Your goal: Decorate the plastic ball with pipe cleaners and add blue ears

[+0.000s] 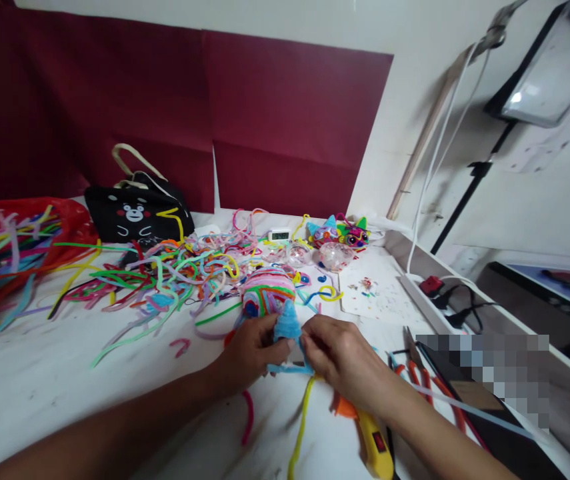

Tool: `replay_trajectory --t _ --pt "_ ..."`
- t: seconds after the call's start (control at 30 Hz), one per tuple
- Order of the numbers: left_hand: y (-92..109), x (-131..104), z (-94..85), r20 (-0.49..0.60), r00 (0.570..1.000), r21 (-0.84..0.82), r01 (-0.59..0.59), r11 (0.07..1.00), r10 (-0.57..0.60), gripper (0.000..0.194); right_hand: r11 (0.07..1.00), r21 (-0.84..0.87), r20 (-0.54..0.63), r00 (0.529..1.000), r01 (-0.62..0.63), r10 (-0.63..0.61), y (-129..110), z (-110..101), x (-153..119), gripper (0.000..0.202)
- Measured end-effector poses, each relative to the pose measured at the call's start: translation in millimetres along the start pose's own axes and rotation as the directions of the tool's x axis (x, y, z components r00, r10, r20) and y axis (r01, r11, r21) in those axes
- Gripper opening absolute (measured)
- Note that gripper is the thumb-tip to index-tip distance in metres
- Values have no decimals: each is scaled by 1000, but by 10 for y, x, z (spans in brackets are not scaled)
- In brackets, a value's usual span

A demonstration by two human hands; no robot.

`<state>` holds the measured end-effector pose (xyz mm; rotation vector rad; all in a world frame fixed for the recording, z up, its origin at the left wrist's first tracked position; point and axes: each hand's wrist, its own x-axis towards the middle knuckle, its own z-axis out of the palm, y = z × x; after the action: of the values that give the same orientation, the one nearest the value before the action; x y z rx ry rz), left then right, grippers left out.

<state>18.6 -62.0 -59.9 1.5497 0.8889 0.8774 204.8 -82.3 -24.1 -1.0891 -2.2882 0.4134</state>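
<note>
While loose pipe cleaners (165, 273) sprawl across the table (39, 380) to our left, we pinch a light blue pipe-cleaner cone (287, 323) with our left hand (252, 350) in front of the striped ball (267, 292); our right hand (339, 353) grips its trailing end. We judge we are mid-coil: next comes another tight, even turn.

A small light-blue pipe-cleaner cone (287, 324), fuzzy, stands point-up between both hands' fingertips; a blue strand trails from its base toward 5 o'clock; at its 11 o'clock, just behind, sits a striped multicoloured pipe-cleaner ball (266, 291).
</note>
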Motion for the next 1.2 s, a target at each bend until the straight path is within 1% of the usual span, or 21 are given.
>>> replay_trajectory --t 0.13,0.23,0.3,0.4,0.53,0.67,0.83,0.93,1.0,1.03,1.07,1.1,1.2 --pt "-20 10 -19 35 998 -45 -46 998 48 30 995 92 -26 999 -45 47 -5 8 3 14" --pt "-7 6 -19 16 998 -7 -65 998 65 30 977 183 -5 994 -109 112 11 29 3 14" --pt "22 -2 -10 -6 998 18 -63 998 63 28 949 272 29 987 -162 160 31 47 -1 13" --pt "84 -12 7 -29 995 -8 -93 996 92 26 884 411 64 974 -223 216 66 74 -8 11" --pt "145 -13 14 -19 989 -76 -145 986 144 22 757 588 135 958 -283 253 82 103 7 7" --pt "148 -13 5 7 990 -120 -136 983 138 21 601 718 220 934 -350 281 40 105 37 2" --pt "86 -12 -21 50 994 -234 -80 969 94 15 438 809 292 915 -391 277 -18 121 41 3" --pt "31 -7 -47 83 992 -250 -69 966 92 17 337 841 342 898 -424 277 -23 156 39 4" --pt "6 0 -64 95 991 -255 -64 965 90 20 293 849 365 889 -440 279 -16 174 46 6" --pt "0 5 -71 98 991 -255 -59 965 86 22 291 851 361 889 -437 280 -12 178 51 7" --pt "-1 10 -76 100 992 -250 -55 967 83 22 310 849 346 894 -428 286 -8 179 56 9" --pt "2 16 -79 100 992 -240 -55 969 81 24 348 840 322 899 -415 295 -5 177 60 11" --pt "22 31 -77 80 994 -199 -59 978 76 27 524 768 213 918 -369 334 -1 170 58 14"
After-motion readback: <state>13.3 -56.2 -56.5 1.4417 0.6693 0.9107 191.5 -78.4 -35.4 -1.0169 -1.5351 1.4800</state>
